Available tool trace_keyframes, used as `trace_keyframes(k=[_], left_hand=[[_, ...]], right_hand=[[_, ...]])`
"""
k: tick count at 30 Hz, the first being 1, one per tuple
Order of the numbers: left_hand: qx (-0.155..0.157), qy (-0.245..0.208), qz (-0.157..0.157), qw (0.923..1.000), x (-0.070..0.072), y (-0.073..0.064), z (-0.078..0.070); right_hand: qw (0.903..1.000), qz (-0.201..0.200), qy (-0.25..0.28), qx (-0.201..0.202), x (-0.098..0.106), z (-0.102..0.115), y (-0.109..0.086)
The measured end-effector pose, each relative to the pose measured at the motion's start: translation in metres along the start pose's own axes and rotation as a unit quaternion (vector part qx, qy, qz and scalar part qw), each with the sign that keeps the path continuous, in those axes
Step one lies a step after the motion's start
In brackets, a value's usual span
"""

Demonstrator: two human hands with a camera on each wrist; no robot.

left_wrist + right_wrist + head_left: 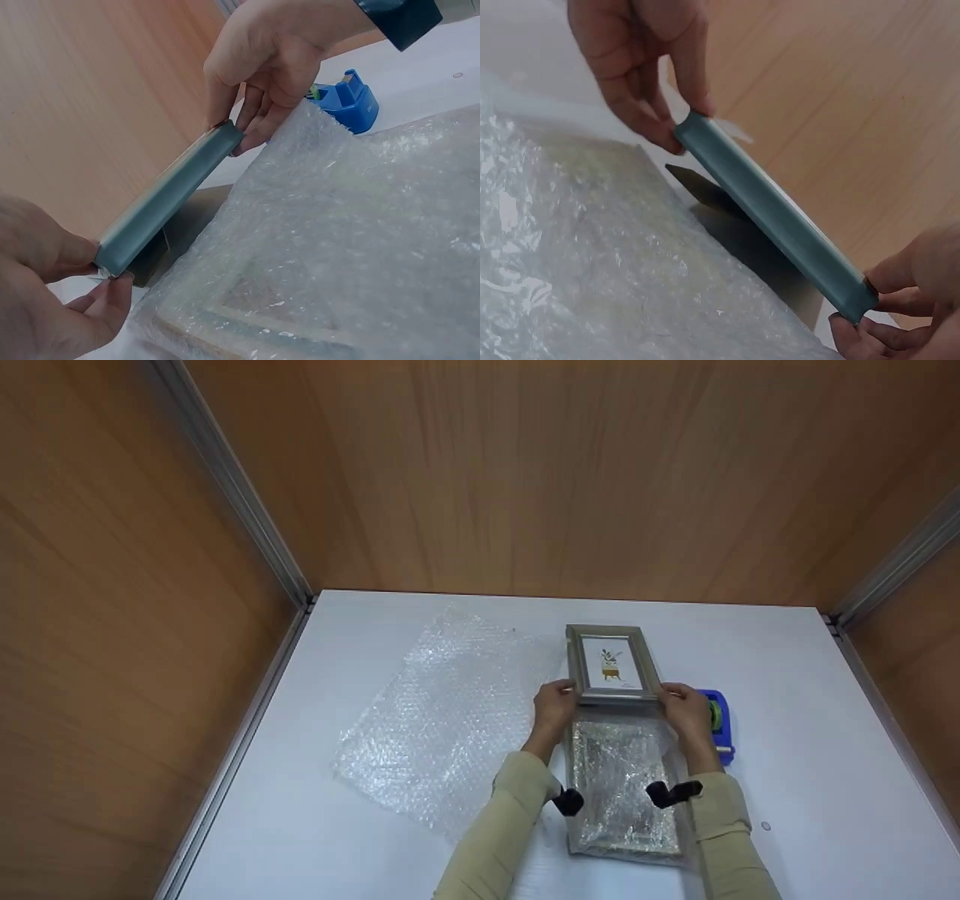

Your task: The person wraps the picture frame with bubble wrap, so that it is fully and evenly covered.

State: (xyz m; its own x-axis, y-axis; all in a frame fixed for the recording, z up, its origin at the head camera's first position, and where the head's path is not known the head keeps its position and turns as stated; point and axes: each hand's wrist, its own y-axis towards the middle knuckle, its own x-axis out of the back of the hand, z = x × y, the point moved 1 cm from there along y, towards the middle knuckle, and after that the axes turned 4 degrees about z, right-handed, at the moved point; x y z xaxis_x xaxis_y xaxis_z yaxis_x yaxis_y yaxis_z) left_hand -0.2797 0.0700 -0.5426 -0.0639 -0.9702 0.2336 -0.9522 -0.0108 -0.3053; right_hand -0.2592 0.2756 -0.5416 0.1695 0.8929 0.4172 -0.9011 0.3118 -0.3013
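A small picture frame (574,667) with a grey-gold border shows a plant drawing on white. My left hand (553,711) grips its near left corner, while my right hand (684,714) pinches the near right one. In the left wrist view the near edge of the picture frame (169,199) is tilted up, thumbs above and fingers beneath. A dark flat piece (705,191) shows under it in the right wrist view. Directly in front lies a larger frame wrapped in bubble wrap (626,787), overlapped by the small frame's near edge.
A loose sheet of bubble wrap (450,720) is spread on the white table (285,810) at left. Beside my right hand stands a blue tape dispenser (724,735). Wooden panels (510,480) enclose the table at the back and sides.
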Motion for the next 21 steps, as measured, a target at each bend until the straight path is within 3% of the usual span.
trace_keyframes(k=[8,12,21], left_hand=[[0.002,-0.004,0.002,1.0,0.002,-0.005,0.001],[-0.002,-0.021,0.005,0.9998,0.002,-0.007,-0.002],[-0.036,-0.042,0.019,0.9983,0.004,-0.018,-0.01]], right_hand=[[0.9987,-0.004,0.048,-0.016,0.001,-0.003,-0.009],[0.9989,-0.017,0.042,-0.01,0.002,0.0,-0.014],[0.9952,-0.03,0.091,0.019,0.006,0.007,-0.027]])
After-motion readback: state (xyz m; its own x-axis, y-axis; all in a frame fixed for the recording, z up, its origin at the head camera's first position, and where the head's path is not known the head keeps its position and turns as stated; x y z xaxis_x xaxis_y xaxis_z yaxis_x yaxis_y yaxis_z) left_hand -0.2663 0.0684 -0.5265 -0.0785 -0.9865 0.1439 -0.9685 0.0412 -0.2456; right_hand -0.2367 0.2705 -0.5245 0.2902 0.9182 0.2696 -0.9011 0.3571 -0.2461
